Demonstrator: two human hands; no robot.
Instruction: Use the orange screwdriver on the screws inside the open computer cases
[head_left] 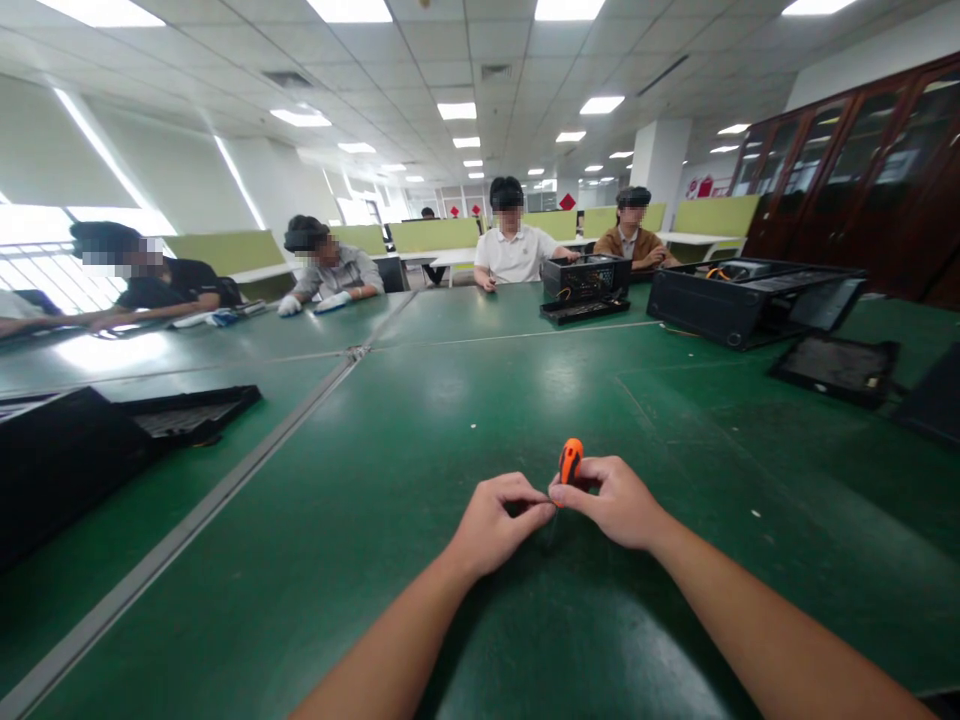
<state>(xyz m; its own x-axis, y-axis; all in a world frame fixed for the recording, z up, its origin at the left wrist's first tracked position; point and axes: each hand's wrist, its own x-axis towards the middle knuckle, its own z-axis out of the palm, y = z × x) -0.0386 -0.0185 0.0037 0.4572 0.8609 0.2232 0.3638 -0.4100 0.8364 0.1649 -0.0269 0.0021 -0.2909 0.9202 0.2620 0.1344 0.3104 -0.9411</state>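
An orange-and-black screwdriver (571, 461) stands nearly upright over the green table, handle on top and thin shaft pointing down. Low on its handle, the fingers of my right hand (619, 500) are closed around it. My left hand (501, 522) pinches at the upper shaft, its fingertips meeting those of the right hand. Whether a small part sits between the left fingertips is hidden. The shaft's tip is faint against the tabletop, so I cannot tell if it touches.
The green table (300, 560) has a metal seam strip (247, 470) on the left. Black computer cases stand at left (67, 460) and right (750, 300), with a dark panel (836, 368) nearby. Across the table, several people sit, one at another opened case (589, 280).
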